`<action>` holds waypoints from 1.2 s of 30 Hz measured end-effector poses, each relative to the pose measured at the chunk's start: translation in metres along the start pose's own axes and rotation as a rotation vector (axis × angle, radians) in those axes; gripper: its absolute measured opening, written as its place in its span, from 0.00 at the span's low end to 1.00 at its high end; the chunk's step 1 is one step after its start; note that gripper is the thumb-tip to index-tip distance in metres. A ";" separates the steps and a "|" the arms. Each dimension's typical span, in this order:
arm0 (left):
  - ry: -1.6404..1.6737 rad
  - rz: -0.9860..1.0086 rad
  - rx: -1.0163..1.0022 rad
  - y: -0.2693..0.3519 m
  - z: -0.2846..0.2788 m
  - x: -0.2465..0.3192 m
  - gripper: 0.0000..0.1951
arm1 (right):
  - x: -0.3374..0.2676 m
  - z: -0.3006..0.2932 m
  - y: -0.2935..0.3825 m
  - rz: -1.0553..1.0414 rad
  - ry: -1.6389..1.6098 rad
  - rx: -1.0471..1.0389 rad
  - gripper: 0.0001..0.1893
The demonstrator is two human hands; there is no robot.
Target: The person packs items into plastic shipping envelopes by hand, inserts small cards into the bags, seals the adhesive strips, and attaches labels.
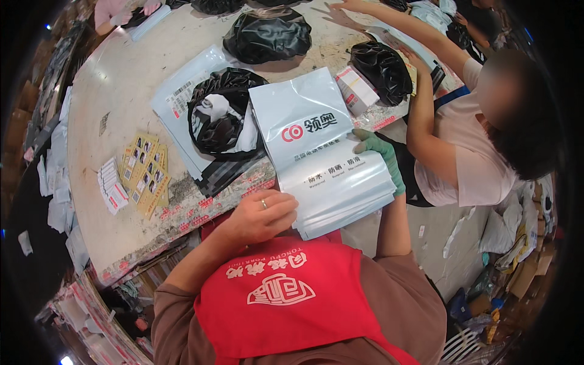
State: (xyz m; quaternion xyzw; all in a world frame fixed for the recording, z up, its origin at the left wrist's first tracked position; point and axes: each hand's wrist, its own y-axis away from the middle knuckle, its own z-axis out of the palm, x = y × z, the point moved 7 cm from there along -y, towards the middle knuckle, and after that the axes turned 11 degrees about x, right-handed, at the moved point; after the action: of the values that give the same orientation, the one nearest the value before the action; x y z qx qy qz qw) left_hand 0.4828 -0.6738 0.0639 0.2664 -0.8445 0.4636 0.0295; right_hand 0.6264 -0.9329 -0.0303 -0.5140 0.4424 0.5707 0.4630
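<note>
A stack of white printed plastic bags (319,150) is tilted over the table's near edge. My right hand (381,155), in a green glove, grips its right side, with fingertips on the top bag. Bare except for a ring, my left hand (264,214) rests at the stack's lower left edge; whether its fingers pinch the bags is hidden. Just left of the stack sits an open black elasticated cover (228,116) with white material and a black bundle inside. Beneath that cover lies another pile of white plastic mailing bags (178,132) with printed labels.
Yellow printed cards (146,171) and small white printed slips (112,185) lie on the table (105,91) at left. Black bundles (269,34) and a small carton (356,90) are farther back. A co-worker (465,155) reaches across from the right; another person's hands (137,13) are at far left.
</note>
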 end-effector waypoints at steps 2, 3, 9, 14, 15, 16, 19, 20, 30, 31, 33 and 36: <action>-0.128 -0.045 -0.099 0.013 -0.018 -0.013 0.14 | -0.002 0.004 0.007 0.164 -0.059 0.056 0.08; -0.225 -0.070 0.027 0.014 -0.039 -0.029 0.18 | 0.000 0.004 0.008 0.287 -0.141 0.113 0.08; -0.513 -0.805 -0.030 0.008 -0.092 -0.162 0.52 | -0.099 0.033 0.000 -0.655 0.235 0.105 0.07; -0.366 -0.910 0.169 0.034 -0.083 -0.207 0.27 | -0.160 0.030 -0.039 -0.724 0.156 0.208 0.07; -0.342 -0.909 0.235 0.038 -0.089 -0.205 0.25 | -0.172 0.036 -0.047 -0.721 0.130 0.209 0.07; -0.313 -0.903 0.393 0.045 -0.103 -0.199 0.21 | -0.178 0.048 -0.058 -0.719 0.123 0.190 0.07; -0.263 -0.912 0.621 0.064 -0.155 -0.161 0.18 | -0.181 0.091 -0.099 -0.654 0.064 0.098 0.08; -0.229 -0.859 0.674 0.067 -0.164 -0.156 0.19 | -0.202 0.101 -0.096 -0.634 0.129 0.105 0.08; 0.348 -0.998 1.630 0.230 -0.298 -0.082 0.30 | -0.036 0.276 -0.199 -0.464 0.860 -0.018 0.13; 0.360 -1.020 1.621 0.234 -0.297 -0.092 0.30 | -0.007 0.277 -0.204 -0.514 1.082 0.009 0.15; 0.351 -1.052 1.624 0.247 -0.297 -0.102 0.30 | 0.001 0.284 -0.208 -0.670 1.043 0.036 0.13; 0.251 -1.229 1.606 0.174 -0.270 -0.109 0.28 | 0.031 0.264 -0.224 -0.620 0.765 -0.169 0.11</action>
State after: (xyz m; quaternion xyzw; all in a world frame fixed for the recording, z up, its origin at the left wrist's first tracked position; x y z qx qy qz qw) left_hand 0.4405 -0.3379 0.0516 0.5445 0.0081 0.8227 0.1634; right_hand 0.7986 -0.6318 -0.0466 -0.8295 0.3592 0.2109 0.3722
